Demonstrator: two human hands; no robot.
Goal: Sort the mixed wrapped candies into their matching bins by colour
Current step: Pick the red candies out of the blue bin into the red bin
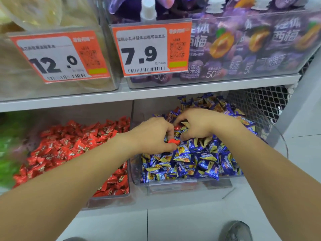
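Two clear bins stand side by side on the lower shelf. The left bin (111, 199) holds red wrapped candies (69, 145). The right bin (191, 185) holds blue and yellow wrapped candies (199, 160). Both hands are over the blue pile. My left hand (152, 134) pinches a red candy (172, 141) between thumb and fingers. My right hand (199, 124) has curled fingers dug into the pile beside another red candy (178, 127); whether it grips that one is hidden.
A green blurred bin (8, 146) sits at the far left. The upper shelf (156, 91) carries clear boxes with orange price tags (151, 49) and purple jelly packs (243, 49). Wire mesh (257, 105) closes the right side. A shoe (238, 232) is on the tiled floor.
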